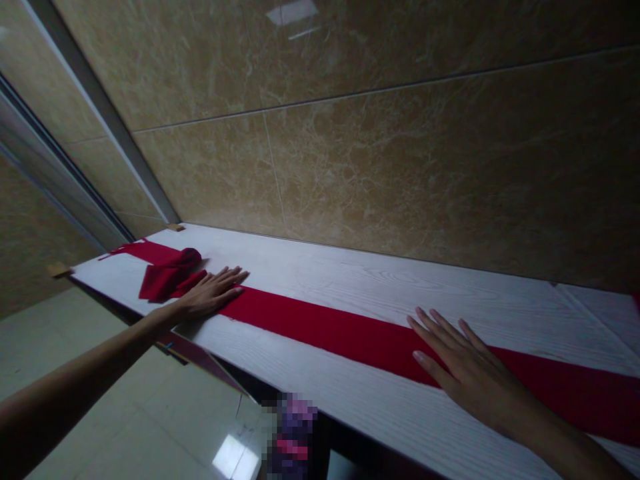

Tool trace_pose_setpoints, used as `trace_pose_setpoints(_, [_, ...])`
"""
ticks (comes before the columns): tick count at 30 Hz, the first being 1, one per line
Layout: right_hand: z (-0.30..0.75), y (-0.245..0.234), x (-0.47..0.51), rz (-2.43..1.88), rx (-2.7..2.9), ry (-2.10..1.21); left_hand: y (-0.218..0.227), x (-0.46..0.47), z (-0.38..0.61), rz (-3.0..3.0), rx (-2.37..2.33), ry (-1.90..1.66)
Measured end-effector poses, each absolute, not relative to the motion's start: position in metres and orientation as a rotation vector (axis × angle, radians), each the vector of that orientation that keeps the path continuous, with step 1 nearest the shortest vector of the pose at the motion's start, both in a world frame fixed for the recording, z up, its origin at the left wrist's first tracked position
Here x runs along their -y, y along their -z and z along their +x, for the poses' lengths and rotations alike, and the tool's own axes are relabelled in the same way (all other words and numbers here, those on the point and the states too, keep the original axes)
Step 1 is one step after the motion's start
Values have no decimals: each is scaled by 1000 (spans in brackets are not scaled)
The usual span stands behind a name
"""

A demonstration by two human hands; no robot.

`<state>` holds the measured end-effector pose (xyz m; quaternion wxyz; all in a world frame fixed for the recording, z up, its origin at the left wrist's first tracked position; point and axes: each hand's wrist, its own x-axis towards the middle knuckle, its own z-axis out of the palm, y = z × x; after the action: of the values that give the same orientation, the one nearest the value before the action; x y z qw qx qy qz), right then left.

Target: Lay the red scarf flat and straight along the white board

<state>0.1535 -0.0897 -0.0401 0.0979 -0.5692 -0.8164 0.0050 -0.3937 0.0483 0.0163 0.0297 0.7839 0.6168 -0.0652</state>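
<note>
A long red scarf (320,328) runs lengthwise along a white wood-grain table (320,263), flat in the middle and on the right. Toward the far left it is bunched into loose folds, and a fringed end shows beyond them. My left hand (213,293) rests palm down on the scarf, just right of the folds, fingers stretched out. Over the scarf on the right is my right hand (457,363), its fingers spread; whether its palm presses on the cloth I cannot tell. Neither hand grips anything. The scarf's right end runs out of view.
A marbled tan tile wall (350,167) borders the table's far side. Brown blocks sit at the left corners, one of them a small brown block (60,269). Below the near edge are an open drawer or panel (210,360), a pixelated patch and the tiled floor (125,413).
</note>
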Motion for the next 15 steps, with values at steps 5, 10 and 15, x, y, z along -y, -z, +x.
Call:
trace_pose_setpoints(5, [157, 40, 92, -1685, 2439, -21, -18, -46, -388, 2433, -1919, 195])
trace_pose_setpoints(10, [154, 36, 92, -1724, 2424, -54, -17, -42, -380, 2457, -1866, 170])
trace_pose_setpoints(15, [152, 33, 93, -1730, 2426, -66, -18, -40, -370, 2454, -1842, 188])
